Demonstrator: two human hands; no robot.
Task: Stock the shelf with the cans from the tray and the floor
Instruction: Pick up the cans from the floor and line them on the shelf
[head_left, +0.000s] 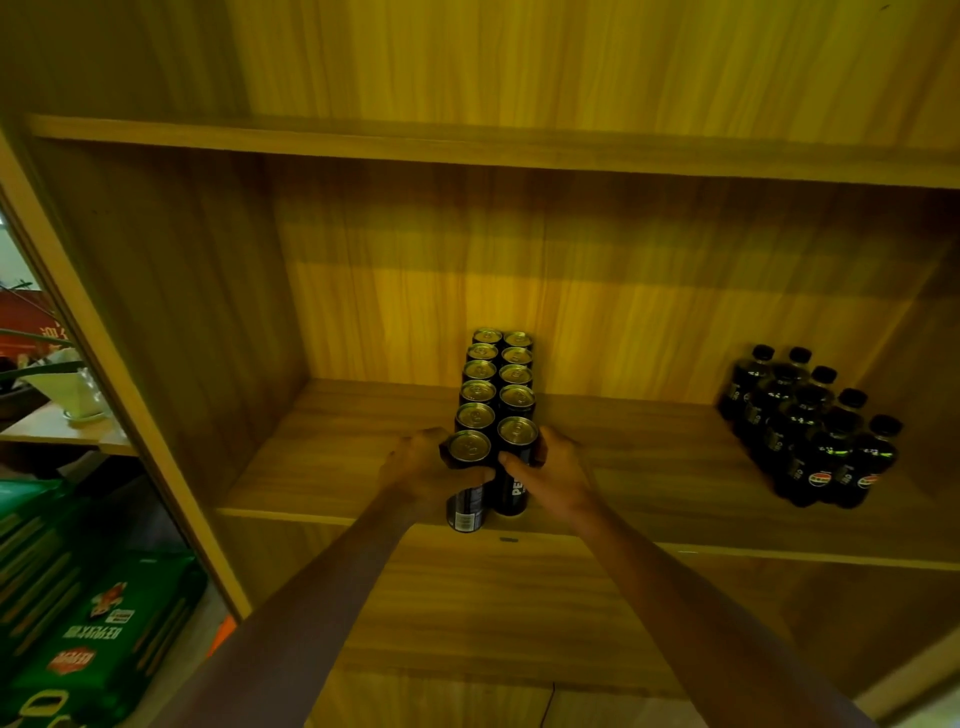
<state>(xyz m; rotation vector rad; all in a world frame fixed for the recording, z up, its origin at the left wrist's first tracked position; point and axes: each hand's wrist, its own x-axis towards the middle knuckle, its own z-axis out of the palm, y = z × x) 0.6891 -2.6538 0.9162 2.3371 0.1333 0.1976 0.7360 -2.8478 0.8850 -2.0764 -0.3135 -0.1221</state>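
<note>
Two rows of black cans with gold tops run front to back on the wooden shelf board. My left hand grips the front can of the left row, which stands at the board's front edge. My right hand grips the front can of the right row, thumb across its side. Both cans stand upright and touch the cans behind them. The tray and the floor cans are out of view.
A cluster of dark cola bottles stands at the shelf's right. An upper shelf board hangs overhead. The cabinet's left side panel borders green crates on the floor at lower left.
</note>
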